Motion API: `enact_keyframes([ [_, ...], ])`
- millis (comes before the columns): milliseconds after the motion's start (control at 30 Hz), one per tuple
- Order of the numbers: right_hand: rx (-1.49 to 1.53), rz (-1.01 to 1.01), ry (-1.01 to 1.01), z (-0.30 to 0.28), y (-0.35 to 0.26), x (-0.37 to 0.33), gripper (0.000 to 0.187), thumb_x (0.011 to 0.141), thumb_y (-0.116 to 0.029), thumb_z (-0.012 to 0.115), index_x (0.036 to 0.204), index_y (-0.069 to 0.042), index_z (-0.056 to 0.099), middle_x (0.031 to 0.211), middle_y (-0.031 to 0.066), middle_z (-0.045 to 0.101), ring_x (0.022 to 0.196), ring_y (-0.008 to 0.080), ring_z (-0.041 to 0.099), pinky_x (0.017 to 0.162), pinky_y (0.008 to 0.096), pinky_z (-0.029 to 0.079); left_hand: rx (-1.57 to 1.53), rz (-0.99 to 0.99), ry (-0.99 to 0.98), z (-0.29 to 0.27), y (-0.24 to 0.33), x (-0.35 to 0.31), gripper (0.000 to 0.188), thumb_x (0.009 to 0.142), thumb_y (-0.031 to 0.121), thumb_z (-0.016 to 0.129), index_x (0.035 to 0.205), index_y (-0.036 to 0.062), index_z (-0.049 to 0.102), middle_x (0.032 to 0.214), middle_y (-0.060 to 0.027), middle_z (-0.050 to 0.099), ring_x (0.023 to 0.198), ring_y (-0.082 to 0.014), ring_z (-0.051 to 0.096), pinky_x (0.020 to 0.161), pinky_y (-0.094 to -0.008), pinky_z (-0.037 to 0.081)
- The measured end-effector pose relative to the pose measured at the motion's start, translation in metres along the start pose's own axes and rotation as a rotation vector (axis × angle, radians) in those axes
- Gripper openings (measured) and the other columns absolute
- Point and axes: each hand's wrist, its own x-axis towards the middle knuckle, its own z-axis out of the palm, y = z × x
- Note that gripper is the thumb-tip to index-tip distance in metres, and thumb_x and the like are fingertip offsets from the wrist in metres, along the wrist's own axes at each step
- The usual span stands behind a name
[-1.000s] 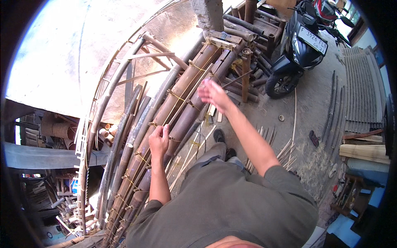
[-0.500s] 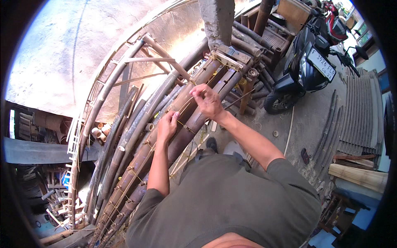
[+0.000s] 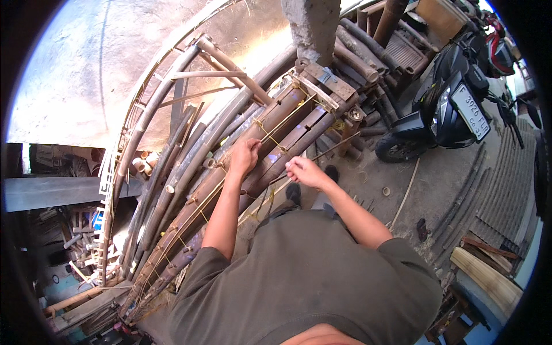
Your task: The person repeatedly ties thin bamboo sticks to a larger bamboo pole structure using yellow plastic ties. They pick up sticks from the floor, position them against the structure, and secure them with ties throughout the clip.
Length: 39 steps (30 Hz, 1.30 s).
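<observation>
Two long brown bamboo poles (image 3: 275, 115) lie side by side, slanting from the lower left to the upper middle. Thin yellow cord (image 3: 280, 147) is tied across them at several places. My left hand (image 3: 244, 158) rests at the left pole, its fingertips pinched on a thin yellowish strip (image 3: 287, 119) that stretches up towards a wooden end block (image 3: 316, 92). Just right of the other pole is my right hand (image 3: 306, 172), with its fingers closed together. What it holds, if anything, is too small to make out.
More dark bamboo poles (image 3: 201, 141) lie to the left beside a curved bamboo frame (image 3: 141, 123). A concrete post (image 3: 310, 29) rises past the far end. A black motorbike (image 3: 437, 115) stands at the right, near corrugated sheets (image 3: 494, 184).
My right hand has moved off the left pole, nearer and to the right, and its fingers have closed. My left hand has shifted a little farther up the pole. The view has turned slightly.
</observation>
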Motion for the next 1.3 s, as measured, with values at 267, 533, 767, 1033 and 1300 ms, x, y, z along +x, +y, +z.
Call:
enact_keyframes([
  [267, 1.253, 0.190, 0.374, 0.007, -0.033, 0.013, 0.019, 0.094, -0.027, 0.054, 0.099, -0.010, 0.062, 0.086, 0.0017, 0.061, 0.077, 0.0118, 0.057, 0.067, 0.0292, 0.049, 0.010, -0.148, 0.168, 0.051, 0.007, -0.004, 0.020, 0.090, 0.018, 0.055, 0.105, 0.0062, 0.062, 0.098, -0.0181, 0.067, 0.099, -0.0345, 0.061, 0.085, -0.0511, 0.042],
  [533, -0.285, -0.529, -0.097, 0.087, -0.127, 0.107, 0.030, 0.096, -0.028, 0.044, 0.086, -0.005, 0.060, 0.075, 0.0157, 0.062, 0.070, 0.0382, 0.057, 0.074, 0.0464, 0.050, -0.413, -0.023, 0.505, 0.101, -0.014, 0.002, 0.022, 0.092, 0.025, 0.061, 0.097, 0.0040, 0.062, 0.092, -0.0137, 0.062, 0.091, -0.0281, 0.058, 0.080, -0.0386, 0.044],
  [767, -0.530, -0.123, -0.319, 0.003, -0.130, 0.196, 0.053, 0.091, -0.054, 0.051, 0.094, -0.005, 0.070, 0.079, 0.0143, 0.067, 0.080, 0.0269, 0.064, 0.074, 0.0392, 0.048, 0.020, -0.118, 0.368, 0.074, 0.012, 0.004, 0.018, 0.094, 0.023, 0.054, 0.097, 0.0107, 0.067, 0.089, -0.0144, 0.066, 0.090, -0.0298, 0.060, 0.079, -0.0446, 0.031],
  [1033, -0.862, -0.594, -0.322, -0.001, -0.028, 0.025, 0.044, 0.092, -0.034, 0.053, 0.060, -0.006, 0.063, 0.059, 0.0182, 0.060, 0.057, 0.0396, 0.061, 0.059, 0.0476, 0.049, -0.192, -0.204, 0.423, 0.069, 0.021, 0.013, 0.024, 0.096, 0.022, 0.053, 0.093, 0.0048, 0.069, 0.081, -0.0006, 0.068, 0.080, -0.0130, 0.059, 0.080, -0.0371, 0.036],
  [1300, -0.789, -0.642, -0.349, -0.004, -0.047, 0.006, 0.058, 0.093, -0.048, 0.052, 0.054, -0.005, 0.056, 0.054, 0.0192, 0.053, 0.054, 0.0392, 0.055, 0.057, 0.0458, 0.046, -0.180, -0.281, 0.448, 0.033, -0.055, 0.141, 0.027, 0.095, 0.024, 0.055, 0.101, 0.0020, 0.069, 0.090, -0.0156, 0.071, 0.080, -0.0268, 0.068, 0.073, -0.0365, 0.049],
])
